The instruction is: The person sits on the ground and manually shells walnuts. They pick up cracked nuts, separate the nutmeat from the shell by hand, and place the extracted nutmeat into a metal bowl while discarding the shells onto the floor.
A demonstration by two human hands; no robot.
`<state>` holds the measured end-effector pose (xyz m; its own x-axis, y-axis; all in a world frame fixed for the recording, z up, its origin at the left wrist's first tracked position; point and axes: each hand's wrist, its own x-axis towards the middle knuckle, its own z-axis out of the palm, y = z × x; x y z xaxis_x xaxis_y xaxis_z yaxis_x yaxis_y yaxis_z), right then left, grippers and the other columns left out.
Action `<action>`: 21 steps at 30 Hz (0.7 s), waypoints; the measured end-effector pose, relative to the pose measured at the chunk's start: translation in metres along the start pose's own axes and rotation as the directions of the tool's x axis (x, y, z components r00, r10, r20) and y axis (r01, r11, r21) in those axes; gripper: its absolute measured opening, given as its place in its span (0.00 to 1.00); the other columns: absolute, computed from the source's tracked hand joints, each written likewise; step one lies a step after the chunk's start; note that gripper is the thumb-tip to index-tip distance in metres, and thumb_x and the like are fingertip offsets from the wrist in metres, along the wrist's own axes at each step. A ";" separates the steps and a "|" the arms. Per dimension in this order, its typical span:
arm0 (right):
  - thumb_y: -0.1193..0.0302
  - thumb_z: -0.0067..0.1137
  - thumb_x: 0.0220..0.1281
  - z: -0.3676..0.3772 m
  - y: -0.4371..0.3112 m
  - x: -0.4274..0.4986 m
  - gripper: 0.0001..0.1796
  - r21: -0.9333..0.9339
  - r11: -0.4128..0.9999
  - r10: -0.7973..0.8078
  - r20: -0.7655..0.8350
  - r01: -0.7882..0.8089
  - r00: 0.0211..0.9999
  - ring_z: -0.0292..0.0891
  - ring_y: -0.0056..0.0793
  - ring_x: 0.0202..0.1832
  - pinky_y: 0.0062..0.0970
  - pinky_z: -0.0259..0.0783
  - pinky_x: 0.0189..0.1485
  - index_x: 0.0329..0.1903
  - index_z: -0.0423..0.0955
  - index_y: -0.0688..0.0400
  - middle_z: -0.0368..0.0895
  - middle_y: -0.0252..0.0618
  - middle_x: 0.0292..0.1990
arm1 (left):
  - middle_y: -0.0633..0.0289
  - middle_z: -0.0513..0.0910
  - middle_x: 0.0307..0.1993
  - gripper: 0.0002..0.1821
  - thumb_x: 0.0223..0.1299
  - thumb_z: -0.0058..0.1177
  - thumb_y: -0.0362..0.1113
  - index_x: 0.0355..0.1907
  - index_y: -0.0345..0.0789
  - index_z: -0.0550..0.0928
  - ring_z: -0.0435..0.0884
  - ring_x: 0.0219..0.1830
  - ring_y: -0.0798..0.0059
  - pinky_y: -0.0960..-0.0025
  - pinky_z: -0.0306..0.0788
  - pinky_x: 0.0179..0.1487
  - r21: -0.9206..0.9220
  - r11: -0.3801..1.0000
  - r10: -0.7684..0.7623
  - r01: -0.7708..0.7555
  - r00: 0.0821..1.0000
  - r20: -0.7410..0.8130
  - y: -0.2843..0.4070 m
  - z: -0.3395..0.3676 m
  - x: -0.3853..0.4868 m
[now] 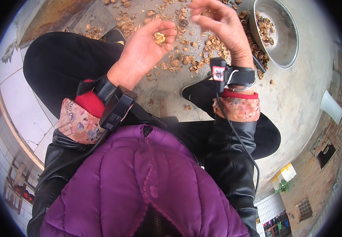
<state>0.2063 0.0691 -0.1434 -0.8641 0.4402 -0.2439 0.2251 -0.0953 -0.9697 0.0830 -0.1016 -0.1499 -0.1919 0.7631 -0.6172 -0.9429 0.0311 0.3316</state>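
Note:
My left hand [144, 49] is turned palm up, with a pale walnut kernel [159, 38] lying on its curled fingers. To the right and a little higher, my right hand [218, 22] hangs over the floor with its fingers apart and slightly blurred; nothing shows between them. Broken walnut shells [215, 46] are scattered on the concrete below and between both hands. A dark rod-like handle [258, 63] lies by the shells near my right wrist; its other end is hidden.
A steel basin [289, 56] with walnut pieces [264, 28] inside stands at the upper right. My shoes [199, 93] rest on the floor among shells. A grey slab [92, 17] lies at the upper left. Cables run from devices strapped to both wrists.

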 end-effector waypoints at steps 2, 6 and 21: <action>0.66 0.65 0.45 -0.027 0.044 0.008 0.15 -0.241 0.970 0.004 -0.114 -0.032 0.993 0.74 0.18 0.34 0.20 0.71 0.40 0.39 0.76 0.57 0.79 0.30 0.32 | 0.59 0.75 0.33 0.14 0.63 0.45 0.35 0.45 0.26 0.73 0.70 0.31 0.75 0.77 0.67 0.32 0.038 0.999 -0.027 0.028 0.999 -0.026 0.001 -0.001 -0.002; 0.67 0.63 0.44 -0.018 0.163 -0.008 0.17 -0.699 0.634 0.329 -0.143 -0.331 0.933 0.76 0.28 0.33 0.26 0.72 0.40 0.42 0.75 0.53 0.79 0.37 0.33 | 0.60 0.75 0.33 0.14 0.61 0.45 0.31 0.48 0.27 0.73 0.68 0.30 0.78 0.79 0.63 0.31 0.112 0.993 0.046 -0.047 0.999 0.013 0.002 -0.002 -0.009; 0.66 0.62 0.43 0.045 0.200 -0.006 0.19 -0.610 0.715 0.182 -0.311 -0.342 0.933 0.76 0.43 0.32 0.36 0.71 0.38 0.40 0.70 0.58 0.77 0.43 0.30 | 0.67 0.75 0.32 0.12 0.57 0.48 0.30 0.44 0.31 0.76 0.67 0.27 0.84 0.81 0.62 0.31 0.332 0.942 0.094 -0.054 0.990 -0.106 -0.001 0.004 0.004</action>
<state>0.2363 0.0068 -0.3362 -0.6253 0.6711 -0.3983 0.7312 0.3253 -0.5996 0.0846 -0.0959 -0.1500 -0.3078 0.6900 -0.6551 -0.7870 0.2024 0.5829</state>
